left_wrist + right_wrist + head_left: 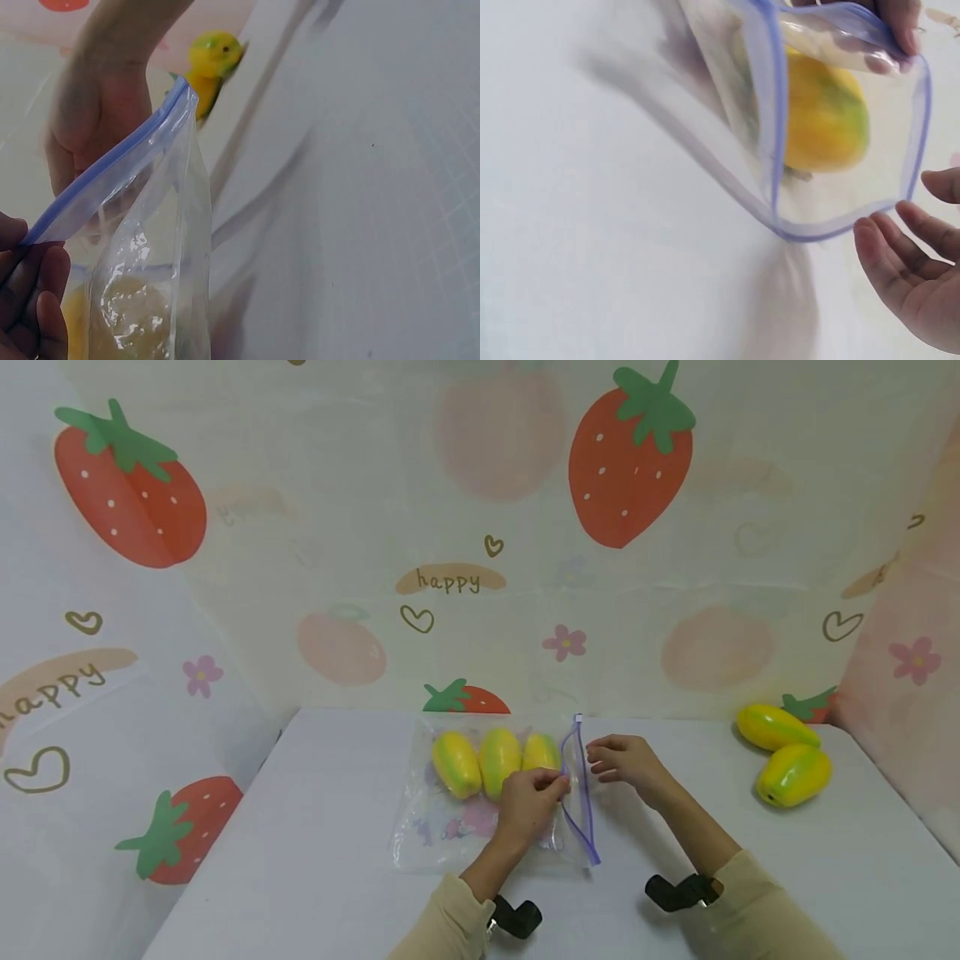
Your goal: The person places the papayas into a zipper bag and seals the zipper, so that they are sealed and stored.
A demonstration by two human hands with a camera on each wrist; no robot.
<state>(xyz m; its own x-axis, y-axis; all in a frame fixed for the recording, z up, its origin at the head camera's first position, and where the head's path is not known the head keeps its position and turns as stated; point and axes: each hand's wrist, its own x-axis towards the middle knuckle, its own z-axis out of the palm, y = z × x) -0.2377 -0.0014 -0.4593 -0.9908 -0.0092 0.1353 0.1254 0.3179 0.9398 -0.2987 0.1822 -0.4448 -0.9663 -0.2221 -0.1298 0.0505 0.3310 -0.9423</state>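
My left hand (528, 806), at lower centre of the head view, pinches one purple edge of the bag's mouth between thumb and fingers. My right hand (626, 768), right of centre, has its fingers spread apart and slightly bent, grasping nothing; its fingertips are just beside the far edge, and I cannot tell whether they touch it. The clear zip bag (408, 843) lies at centre, its purple rim (589, 802) gaping toward the right of the frame. Inside it, side by side, are three yellow-green fruits (456, 765), the rightmost nearest the mouth and partly behind my left fingers. Two more fruits (795, 777) touch each other at the right of the frame, on the white table (322, 827). Behind, a pale backdrop (360, 527) carries printed strawberries, hearts and the word "happy".
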